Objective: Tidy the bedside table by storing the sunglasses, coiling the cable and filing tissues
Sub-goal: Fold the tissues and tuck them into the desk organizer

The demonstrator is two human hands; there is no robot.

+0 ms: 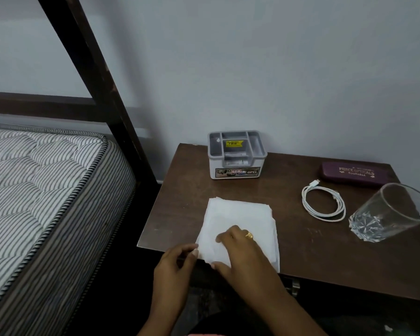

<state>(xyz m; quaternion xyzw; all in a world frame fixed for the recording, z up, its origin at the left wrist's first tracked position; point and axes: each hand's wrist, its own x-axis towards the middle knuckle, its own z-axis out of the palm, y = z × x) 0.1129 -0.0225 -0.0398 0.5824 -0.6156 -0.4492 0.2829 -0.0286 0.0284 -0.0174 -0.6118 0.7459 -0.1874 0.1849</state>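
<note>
On the brown table (pixel 301 251), left hand (pixel 177 261) and right hand (pixel 243 255) pinch the white, square tissue stack (pixel 238 214).

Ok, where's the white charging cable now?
Head view: the coiled white charging cable lies on the right of the brown table, in front of the maroon glasses case, left of the clear tumbler.

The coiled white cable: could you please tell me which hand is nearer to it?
Right. The right hand grips the tissue stack, left of the cable; the left hand pinches the stack's near-left corner, farther away.
</note>
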